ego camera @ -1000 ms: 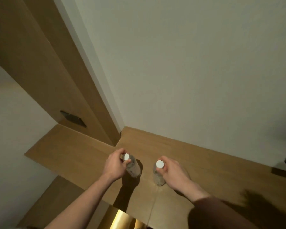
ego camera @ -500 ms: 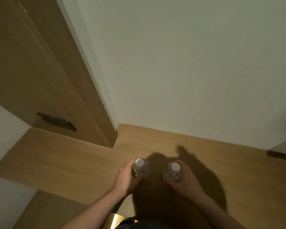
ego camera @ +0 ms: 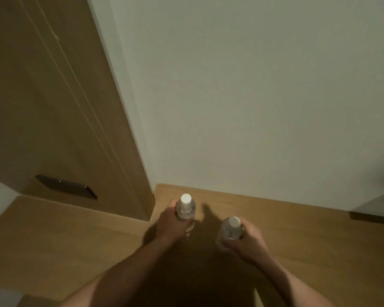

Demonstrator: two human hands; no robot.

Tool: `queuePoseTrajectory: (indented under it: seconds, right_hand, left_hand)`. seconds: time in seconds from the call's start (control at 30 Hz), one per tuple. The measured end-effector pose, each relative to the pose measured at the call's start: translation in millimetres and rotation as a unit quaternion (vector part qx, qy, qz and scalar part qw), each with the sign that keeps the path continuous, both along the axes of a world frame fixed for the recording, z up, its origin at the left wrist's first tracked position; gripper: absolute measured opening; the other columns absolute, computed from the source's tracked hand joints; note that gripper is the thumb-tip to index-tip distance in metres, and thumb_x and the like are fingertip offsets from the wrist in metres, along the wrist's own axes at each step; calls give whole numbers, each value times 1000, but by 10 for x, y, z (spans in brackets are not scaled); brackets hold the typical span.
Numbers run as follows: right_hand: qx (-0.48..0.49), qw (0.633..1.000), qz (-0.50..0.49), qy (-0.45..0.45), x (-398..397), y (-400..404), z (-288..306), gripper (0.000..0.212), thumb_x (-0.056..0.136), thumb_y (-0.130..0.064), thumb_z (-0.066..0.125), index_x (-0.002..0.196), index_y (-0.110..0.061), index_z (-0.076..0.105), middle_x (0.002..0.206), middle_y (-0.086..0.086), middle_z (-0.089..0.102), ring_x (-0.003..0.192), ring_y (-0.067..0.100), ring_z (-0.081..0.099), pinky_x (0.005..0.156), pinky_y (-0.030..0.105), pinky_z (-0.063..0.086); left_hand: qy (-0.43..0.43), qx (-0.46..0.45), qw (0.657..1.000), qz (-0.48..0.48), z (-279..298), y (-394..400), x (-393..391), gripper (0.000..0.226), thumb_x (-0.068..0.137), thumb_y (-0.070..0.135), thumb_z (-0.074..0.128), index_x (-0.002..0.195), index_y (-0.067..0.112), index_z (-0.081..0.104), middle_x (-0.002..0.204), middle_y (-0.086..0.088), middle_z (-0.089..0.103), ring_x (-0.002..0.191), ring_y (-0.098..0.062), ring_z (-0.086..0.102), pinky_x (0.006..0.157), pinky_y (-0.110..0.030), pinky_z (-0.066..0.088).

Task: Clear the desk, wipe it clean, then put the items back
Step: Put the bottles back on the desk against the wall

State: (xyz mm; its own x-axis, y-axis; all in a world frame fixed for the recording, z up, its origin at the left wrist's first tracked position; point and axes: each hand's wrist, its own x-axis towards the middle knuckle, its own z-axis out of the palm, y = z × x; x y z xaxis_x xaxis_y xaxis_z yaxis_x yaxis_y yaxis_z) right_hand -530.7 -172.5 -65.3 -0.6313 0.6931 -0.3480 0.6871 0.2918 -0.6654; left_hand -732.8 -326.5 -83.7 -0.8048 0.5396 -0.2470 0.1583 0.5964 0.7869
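Lighting: dim, warm, yellowish overall; no lamp in view. The wall (ego camera: 253, 85) is an even grey-green, darkening toward 1 and 3 o'clock.

Shadows: a broad dark shadow lies on the desk (ego camera: 53, 251) from centre down to 6 o'clock, under and between the forearms; a soft-edged finger of it reaches toward 12 o'clock between the two bottles. This places the light behind and above the person. A second shadow sits at 3 o'clock below a dark object cut by the edge.

Glare: none; the white cap (ego camera: 185, 199) is the brightest spot.

Sharpness: soft throughout, compression smear on wood grain; the right-hand bottle (ego camera: 230, 229) slightly blurred.

Distortion: wide-angle; the door panel (ego camera: 42, 107) leans strongly at 9 to 11 o'clock.
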Motion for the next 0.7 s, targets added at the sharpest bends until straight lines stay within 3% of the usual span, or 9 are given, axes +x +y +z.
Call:
queuePoseTrajectory:
  seconds: [0.07, 0.33, 0.5, 0.6, 0.7]
  right_hand:
    - [7, 1000, 0, 5, -242, 76, 97, 59, 61, -34, 93, 114, -32, 66, 103, -11, 68, 92, 12, 66, 80, 35, 57]
    - [23, 1000, 16, 11, -1186, 270, 299, 57, 62, -38, 90, 114, -31, 67, 105, -10, 69, 94, 12, 65, 73, 29, 50]
    - [41, 999, 29, -15, -1681, 323, 291, 64, 71, -34, 85, 129, -25, 59, 119, -1, 56, 108, 17, 57, 87, 27, 45]
    - [25, 999, 18, -16, -1906, 333, 252, 77, 74, -29, 86, 143, -25, 50, 132, 2, 52, 120, 23, 58, 99, 34, 48]
    - [20, 999, 20, -15, -2086, 332, 215, 78, 74, -24, 88, 142, -19, 51, 142, 4, 50, 130, 25, 53, 108, 37, 47]
  left_hand:
    - [10, -2, 999, 36, 65, 125, -206, 68, 71, 28, 92, 132, 25, 60, 122, 2, 72, 111, -22, 67, 88, -28, 47]
    - [-32, 49, 987, 150, 71, 485, -773, 63, 73, 13, 88, 128, 23, 59, 118, -1, 70, 108, -25, 66, 85, -27, 45]
    - [-49, 81, 979, 180, 38, 596, -962, 57, 76, 14, 87, 125, 21, 59, 109, 7, 62, 107, -21, 62, 88, -27, 42]
    - [-60, 91, 977, 185, 42, 659, -1046, 50, 79, 12, 85, 120, 22, 60, 106, 8, 62, 108, -21, 61, 90, -29, 43]
    - [-61, 98, 977, 181, 48, 700, -1086, 53, 79, 13, 85, 125, 22, 61, 115, 4, 67, 111, -19, 60, 93, -31, 44]
